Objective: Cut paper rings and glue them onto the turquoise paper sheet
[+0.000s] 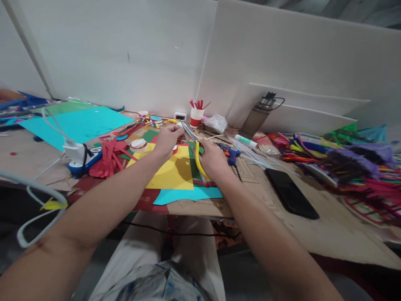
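My right hand (213, 161) grips a pair of scissors (198, 156) with yellow handles. Their metal blades point up and to the left, towards my left hand (169, 142). That hand is closed in a pinch on a small white piece (179, 124) beside the blade tips; its material is too small to make out. Whether the blades touch the piece I cannot tell. Below both hands lies a yellow sheet (169, 171), with a cyan sheet (191, 195) at its near edge. A roll of white tape (138, 145) sits left of my left wrist.
Red paper strips (108, 156) and a blue power strip (82, 163) lie left. A paper cup (196, 115) holds red sticks at the back. Rightward are a glue gun (231, 154), a bottle (258, 115), a black phone (291, 193) and colourful pipe cleaners (308, 146).
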`<state>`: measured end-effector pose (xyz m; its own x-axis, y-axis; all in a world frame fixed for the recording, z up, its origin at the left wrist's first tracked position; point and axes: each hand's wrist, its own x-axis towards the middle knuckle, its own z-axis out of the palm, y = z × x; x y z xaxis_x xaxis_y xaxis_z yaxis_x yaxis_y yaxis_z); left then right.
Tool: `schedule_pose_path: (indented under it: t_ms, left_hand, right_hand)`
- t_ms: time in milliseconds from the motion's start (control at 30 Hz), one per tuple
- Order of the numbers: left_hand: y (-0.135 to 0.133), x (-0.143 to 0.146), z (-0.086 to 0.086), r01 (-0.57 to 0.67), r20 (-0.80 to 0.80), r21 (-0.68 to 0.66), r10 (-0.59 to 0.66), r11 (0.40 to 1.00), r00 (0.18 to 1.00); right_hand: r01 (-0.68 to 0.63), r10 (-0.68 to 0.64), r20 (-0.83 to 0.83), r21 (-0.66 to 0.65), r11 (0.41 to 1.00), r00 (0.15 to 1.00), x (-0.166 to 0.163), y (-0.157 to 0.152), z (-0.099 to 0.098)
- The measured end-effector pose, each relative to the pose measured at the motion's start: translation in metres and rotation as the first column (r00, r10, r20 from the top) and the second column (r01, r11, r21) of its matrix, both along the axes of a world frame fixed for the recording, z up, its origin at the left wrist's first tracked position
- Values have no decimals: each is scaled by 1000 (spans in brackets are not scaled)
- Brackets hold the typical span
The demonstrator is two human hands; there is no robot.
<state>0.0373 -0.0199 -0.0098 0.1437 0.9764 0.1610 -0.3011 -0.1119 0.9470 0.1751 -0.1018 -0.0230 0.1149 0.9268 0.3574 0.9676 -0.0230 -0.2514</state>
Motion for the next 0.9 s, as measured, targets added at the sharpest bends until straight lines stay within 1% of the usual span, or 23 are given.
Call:
schedule_pose_path:
  t_ms: [133,433,533,633,700,767,900]
  left_hand:
    - [1,-1,0,12,-11,49,-11,999,1000]
    - [3,-6,1,21,-55,90,-16,996,998]
    - [9,-9,-1,42,-45,51,-40,998,998]
    - [15,-9,-3,75,58,-26,-73,997,996]
    - [16,-9,-2,79,114,-51,-73,996,991]
    - [13,-7,-1,63,122,-49,-56,997,991]
    - [0,-4,4,50,81,-36,-47,998,996]
  right_hand:
    - [7,-5,35,-29,1000,999,-1,-1,3]
    - [16,-15,18,-55,998,1000,-2,-1,6]
    - [-5,3,-26,-61,998,1000,-2,0,4]
    - [-42,39,-60,-49,998,997,-2,2,2]
    - [-56,54,-63,-36,998,997,-1,2,0]
    - [-70,69,-59,-16,997,996,-1,1,-1]
    - [-97,100,-63,46,994,993,2,0,-2]
